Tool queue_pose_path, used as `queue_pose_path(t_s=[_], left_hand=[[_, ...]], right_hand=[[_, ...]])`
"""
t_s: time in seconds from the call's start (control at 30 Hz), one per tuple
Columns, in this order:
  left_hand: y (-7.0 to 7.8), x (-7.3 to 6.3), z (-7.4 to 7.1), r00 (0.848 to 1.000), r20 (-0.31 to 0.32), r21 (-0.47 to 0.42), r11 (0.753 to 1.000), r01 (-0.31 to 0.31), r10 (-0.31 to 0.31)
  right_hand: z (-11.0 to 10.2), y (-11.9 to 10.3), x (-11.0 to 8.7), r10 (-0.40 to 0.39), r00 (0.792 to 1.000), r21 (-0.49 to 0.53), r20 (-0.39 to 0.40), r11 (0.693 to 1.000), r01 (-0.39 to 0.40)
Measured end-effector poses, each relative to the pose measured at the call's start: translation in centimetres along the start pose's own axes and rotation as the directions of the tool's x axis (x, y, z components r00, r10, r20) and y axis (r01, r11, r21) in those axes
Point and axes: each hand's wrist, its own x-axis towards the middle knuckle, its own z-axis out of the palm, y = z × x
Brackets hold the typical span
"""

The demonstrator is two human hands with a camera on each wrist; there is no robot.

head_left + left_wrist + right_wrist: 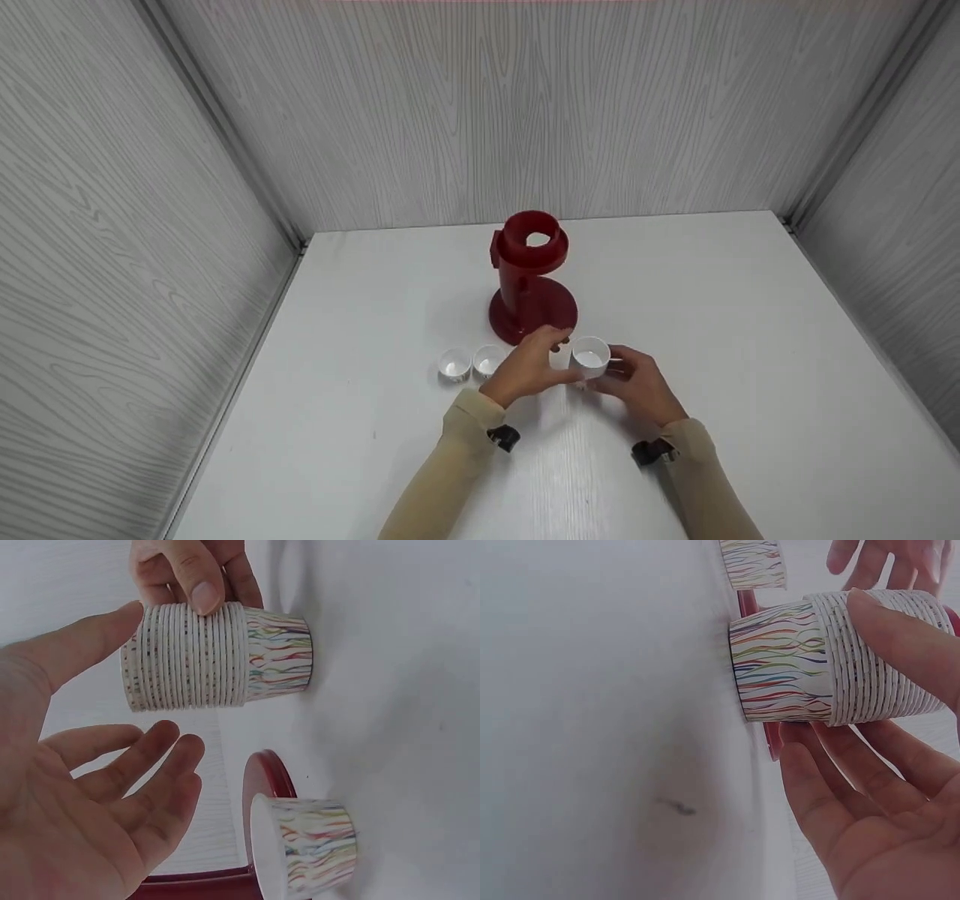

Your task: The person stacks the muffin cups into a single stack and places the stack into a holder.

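Stack of paper cups [590,358] gripped by right hand [637,386], thumb and fingers curled round its rims, standing on white table [750,360] just before red dispenser [531,277]. Left hand [529,367] spread beside it, holding nothing. Two single cups [472,363] already set out at left; most still nested.

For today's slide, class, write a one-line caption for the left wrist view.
Right hand holds a stack of striped paper cups while the open left hand reaches toward it.
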Motion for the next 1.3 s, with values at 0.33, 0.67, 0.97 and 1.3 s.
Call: queue_pose_path(t_s=[0.33, 0.67, 0.97, 1.3], left_hand=[[-3.7, -3.0, -3.7, 0.994, -0.081, -0.060, 0.996, 0.067, -0.072], [-8.5, -6.1, -7.1, 0.962, -0.201, -0.061, 0.982, 0.177, -0.186], [-11.9, -8.4, -7.3, 0.920, -0.258, -0.064, 0.956, 0.287, -0.294], [-12.9, -9.1, -6.5, 0.906, -0.262, -0.083, 0.943, 0.323, -0.333]], right_hand=[[0.1, -0.5, 0.2, 0.027, 1.000, 0.010, -0.004, 1.000, -0.027], [0.1, -0.5, 0.1, 0.022, 1.000, 0.023, 0.006, 0.999, -0.022], [0.1, -0.2, 0.0, 0.015, 1.000, 0.022, 0.006, 1.000, -0.015], [0.1, -0.4, 0.0, 0.016, 1.000, 0.012, -0.004, 1.000, -0.016]])
